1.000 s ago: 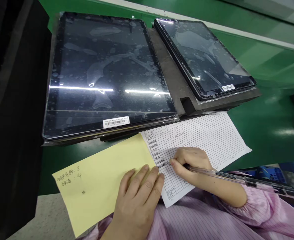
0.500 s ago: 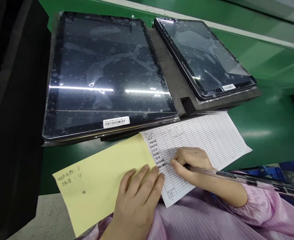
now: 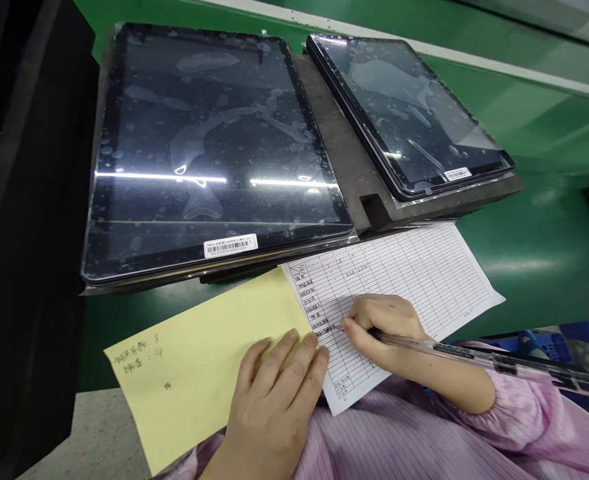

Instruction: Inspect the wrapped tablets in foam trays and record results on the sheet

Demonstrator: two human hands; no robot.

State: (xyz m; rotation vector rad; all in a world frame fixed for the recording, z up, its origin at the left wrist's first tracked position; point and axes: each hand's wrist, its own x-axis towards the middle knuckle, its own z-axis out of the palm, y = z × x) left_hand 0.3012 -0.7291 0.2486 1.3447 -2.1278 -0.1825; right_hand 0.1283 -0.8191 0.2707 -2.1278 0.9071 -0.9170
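Observation:
Gripped in my right hand (image 3: pixel 384 330) is a clear-barrelled pen (image 3: pixel 464 355), its tip at the left columns of a white printed form (image 3: pixel 424 267). Handwriting fills several rows along the form's left side. My left hand (image 3: pixel 279 393) lies flat, fingers stretched out, across the right part of a yellow sheet (image 3: pixel 199 360) and the form's left edge. A few handwritten lines, with an 8 and a 14, show on the yellow sheet.
Beyond the papers, a large film-covered screen panel (image 3: pixel 214 147) and a second panel (image 3: pixel 404 113) rest on dark foam (image 3: pixel 331 127), each with a barcode label. A green table (image 3: pixel 549 267) lies underneath. Something black and tall (image 3: pixel 29 233) stands at left; blue crates (image 3: pixel 554 347) show at right.
Both hands stay almost in place, with the pen tip at the same part of the form. The pen's rear end has dipped slightly, and the view has shifted a little.

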